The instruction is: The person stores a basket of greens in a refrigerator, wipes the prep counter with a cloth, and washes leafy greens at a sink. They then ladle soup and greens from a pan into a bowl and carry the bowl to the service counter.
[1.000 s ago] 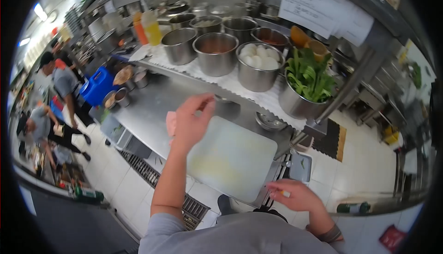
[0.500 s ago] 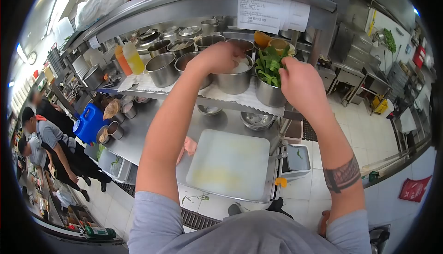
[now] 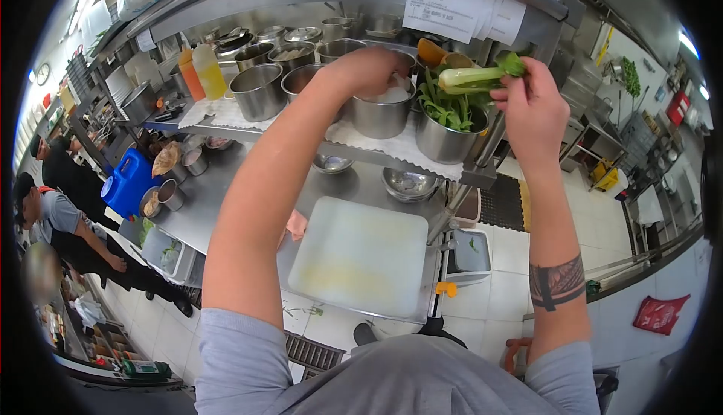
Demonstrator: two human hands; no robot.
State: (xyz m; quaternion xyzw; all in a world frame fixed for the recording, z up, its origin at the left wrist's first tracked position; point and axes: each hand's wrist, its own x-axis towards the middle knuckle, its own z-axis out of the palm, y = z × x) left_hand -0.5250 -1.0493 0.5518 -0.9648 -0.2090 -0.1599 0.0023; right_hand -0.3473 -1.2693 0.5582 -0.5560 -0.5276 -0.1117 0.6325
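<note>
My right hand [image 3: 535,106] pinches a bok choy [image 3: 474,77] by its leafy end, with the pale stalk base pointing left. It hangs over a steel pot of leafy greens [image 3: 444,106]. My left hand [image 3: 373,72] reaches over the rim of the neighbouring steel pot [image 3: 380,120], its fingers curled at the white contents [image 3: 397,91]. Those fingertips are partly hidden, so what they grip is unclear. Below the shelf lies a whitish cutting board [image 3: 361,257] with a yellow stain.
More steel pots [image 3: 257,93] line the shelf, beside squeeze bottles with yellow [image 3: 211,72] and orange contents. Metal bowls [image 3: 409,184] stand beneath it. Paper order slips [image 3: 444,8] hang from the upper rail. A blue jug [image 3: 132,185] and two co-workers [image 3: 64,212] are at the left.
My right hand has lifted up and right from the greens pot, now with a bok choy in it. My left hand stays at the pot of white contents. The view has shifted slightly.
</note>
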